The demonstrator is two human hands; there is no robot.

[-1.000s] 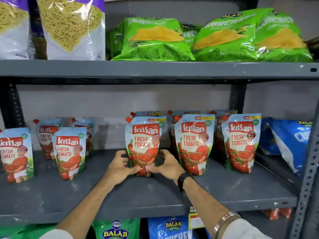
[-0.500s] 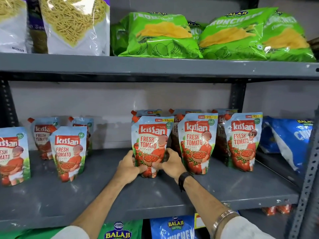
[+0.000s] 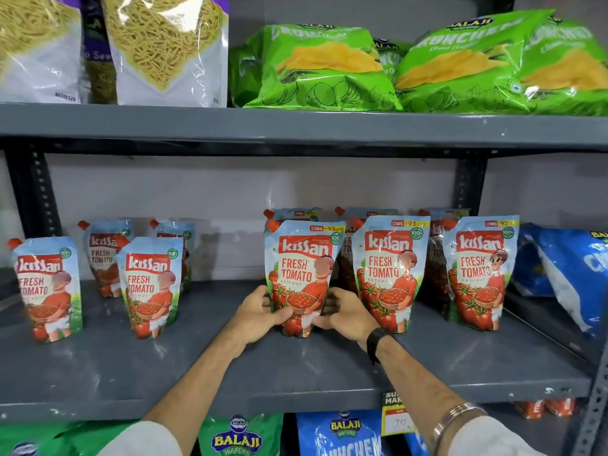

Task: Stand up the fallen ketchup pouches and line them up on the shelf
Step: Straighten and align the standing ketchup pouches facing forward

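Several blue-and-red ketchup pouches stand upright on the grey middle shelf (image 3: 98, 370). One pouch (image 3: 304, 258) stands in the middle of the front row, gripped low on both sides: my left hand (image 3: 260, 315) on its left edge, my right hand (image 3: 345, 315) on its right edge. Two more front pouches (image 3: 390, 268) (image 3: 480, 268) stand to its right, each with another pouch behind. At the left stand a pouch (image 3: 47, 287) near the edge, a second (image 3: 149, 284) beside it, and two behind (image 3: 105, 255).
Blue snack bags (image 3: 566, 271) lie at the shelf's right end. Green chip bags (image 3: 329, 70) and noodle packs (image 3: 164, 47) fill the shelf above. A bare stretch of shelf lies between the left and middle pouch groups. More snack bags (image 3: 342, 432) sit below.
The pouch in my hands has shifted slightly right, closer to the neighbouring pouch, with both hands staying on its lower sides. The view has moved a little closer.
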